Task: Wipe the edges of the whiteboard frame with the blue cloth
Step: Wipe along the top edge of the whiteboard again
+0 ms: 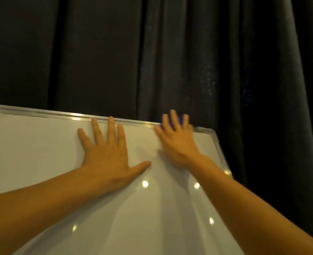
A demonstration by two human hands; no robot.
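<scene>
A whiteboard (41, 144) with a silver metal frame (60, 114) fills the lower left of the view. My left hand (106, 153) lies flat on the white surface, fingers spread, fingertips just below the top frame edge. My right hand (176, 138) is blurred and rests over the top edge near the right corner (211, 132). A small patch of blue cloth (178, 120) shows between its fingers; the rest of the cloth is hidden under the hand.
A dark curtain (152, 52) hangs in folds behind and to the right of the board. Several bright light reflections (145, 184) dot the board's lower surface. The right frame edge (222, 157) runs down beside my right forearm.
</scene>
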